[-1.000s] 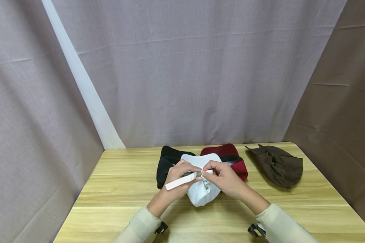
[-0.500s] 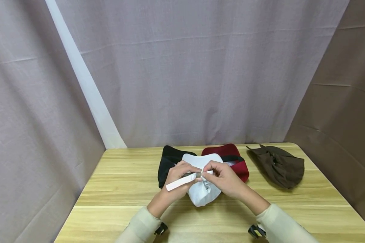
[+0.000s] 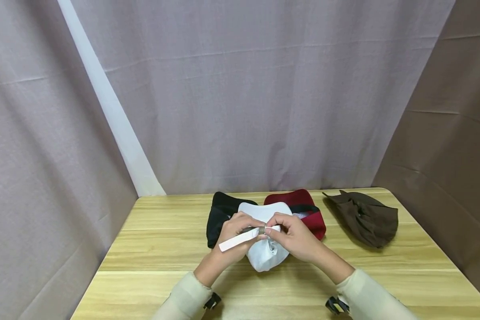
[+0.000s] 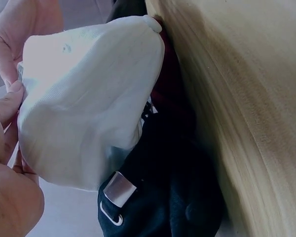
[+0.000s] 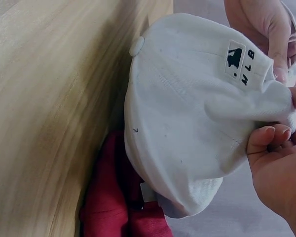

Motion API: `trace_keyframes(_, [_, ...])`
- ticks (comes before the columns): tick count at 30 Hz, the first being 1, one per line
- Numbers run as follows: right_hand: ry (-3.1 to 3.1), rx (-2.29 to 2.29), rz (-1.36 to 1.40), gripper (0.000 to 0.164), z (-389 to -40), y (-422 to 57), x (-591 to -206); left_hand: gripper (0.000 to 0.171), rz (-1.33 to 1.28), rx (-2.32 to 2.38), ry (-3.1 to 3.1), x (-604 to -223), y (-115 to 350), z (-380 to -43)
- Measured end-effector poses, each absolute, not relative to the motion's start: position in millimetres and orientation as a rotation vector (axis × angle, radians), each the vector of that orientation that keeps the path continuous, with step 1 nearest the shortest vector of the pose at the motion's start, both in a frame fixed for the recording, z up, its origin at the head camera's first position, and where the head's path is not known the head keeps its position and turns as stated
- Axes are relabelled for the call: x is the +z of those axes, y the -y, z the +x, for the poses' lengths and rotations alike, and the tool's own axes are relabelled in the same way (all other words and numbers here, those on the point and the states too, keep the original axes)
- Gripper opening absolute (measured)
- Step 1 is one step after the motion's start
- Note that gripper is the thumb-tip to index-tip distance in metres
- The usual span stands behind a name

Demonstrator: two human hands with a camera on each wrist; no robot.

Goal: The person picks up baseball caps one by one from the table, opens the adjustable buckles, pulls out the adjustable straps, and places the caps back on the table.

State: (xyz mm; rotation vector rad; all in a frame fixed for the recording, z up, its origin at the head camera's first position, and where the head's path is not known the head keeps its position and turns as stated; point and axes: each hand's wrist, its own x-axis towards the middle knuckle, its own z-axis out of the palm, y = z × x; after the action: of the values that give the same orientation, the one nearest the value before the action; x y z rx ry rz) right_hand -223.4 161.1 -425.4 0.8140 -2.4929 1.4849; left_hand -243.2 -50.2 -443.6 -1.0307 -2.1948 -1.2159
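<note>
White cap (image 3: 267,257) held in two hands above a wood-grain table (image 3: 144,266), near the middle of the table's width. Its rounded crown faces the wearer of the head camera and its brim points away. A flat metal buckle (image 3: 262,230) lies at the rear edge of the cap, with the white strap (image 3: 237,241) running out of it across the left hand as a loose tail; how far the strap is threaded cannot be told. The open hollow of the red cap (image 3: 315,224) shows a pale label (image 5: 148,191) inside.

Both wrists slope inward, so that the fingertips nearly meet at the buckle. The left hand (image 3: 232,229) grips the strap end of the cap between thumb and fingers; the right hand (image 3: 297,233) pinches the opposite side, its other fingers curled at the rim. Behind the white cap, partly covered by it, lie the black cap (image 3: 220,213) and the red cap; a brown hat (image 3: 368,220) lies apart, to the right.

The right-wrist view alone reveals the MLB lettering and emblem (image 5: 236,59) on the crown; the left-wrist view alone reveals a metal clasp (image 4: 120,189) on the black cap.
</note>
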Motion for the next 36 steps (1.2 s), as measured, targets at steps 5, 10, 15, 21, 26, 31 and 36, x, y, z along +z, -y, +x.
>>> trace_keyframes(5, [2.479, 1.516, 0.810, 0.007, -220.8, -160.4, -424.4, 0.019, -1.023, -1.211, 2.210, -444.7, 49.8, -242.5])
trace_keyframes(10, [2.475, 1.532, 0.810, 0.007, -220.0, -160.3, -425.1, 0.019, -1.027, -1.215, 2.199, -445.3, 49.6, -243.0])
trace_keyframes(15, [2.493, 1.498, 0.796, 0.008, -220.4, -161.0, -425.6, 0.019, -1.037, -1.226, 2.178, -445.9, 49.6, -244.0])
trace_keyframes(21, [2.525, 1.494, 0.793, 0.009, -219.1, -163.6, -426.6, 0.017, -1.037, -1.240, 2.195, -449.3, 49.7, -243.3])
trace_keyframes(26, [2.541, 1.493, 0.796, 0.010, -218.3, -164.4, -427.5, 0.015, -1.062, -1.257, 2.182, -450.6, 50.3, -243.5])
trace_keyframes(31, [2.535, 1.483, 0.811, 0.010, -218.6, -165.1, -428.2, 0.015, -1.075, -1.266, 2.164, -449.7, 50.4, -244.0])
trace_keyframes(36, [2.542, 1.457, 0.823, 0.011, -219.9, -165.1, -429.0, 0.016, -1.073, -1.266, 2.171, -449.7, 51.4, -243.8])
